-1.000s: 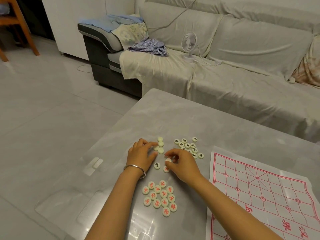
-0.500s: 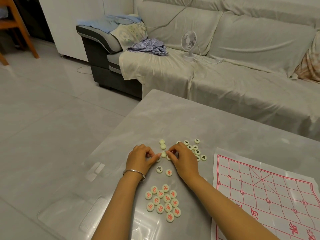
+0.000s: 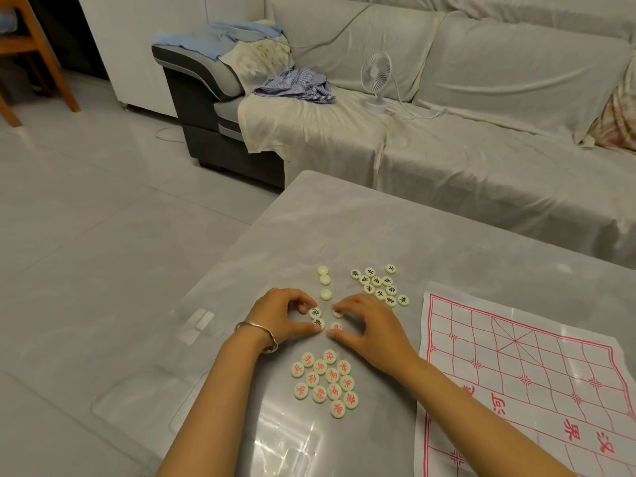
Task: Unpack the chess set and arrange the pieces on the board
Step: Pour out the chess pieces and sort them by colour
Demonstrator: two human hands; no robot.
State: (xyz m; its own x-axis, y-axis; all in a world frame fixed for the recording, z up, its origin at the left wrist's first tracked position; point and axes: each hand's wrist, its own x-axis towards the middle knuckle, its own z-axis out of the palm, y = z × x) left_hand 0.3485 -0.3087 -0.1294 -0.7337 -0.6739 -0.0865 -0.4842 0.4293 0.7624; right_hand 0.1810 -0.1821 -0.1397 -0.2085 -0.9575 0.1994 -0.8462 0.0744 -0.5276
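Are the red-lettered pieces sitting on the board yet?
No, the red-lettered pieces lie clustered on the grey table, left of the red-lined board and apart from it.

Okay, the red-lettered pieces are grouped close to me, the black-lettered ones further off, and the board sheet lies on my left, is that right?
Not quite. The head view shows the board sheet lying on the right, not the left. The red-lettered pieces are grouped close and the black-lettered ones further off.

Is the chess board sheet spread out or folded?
Spread out: the board lies open on the table, its red grid facing up, creased, with no pieces on it.
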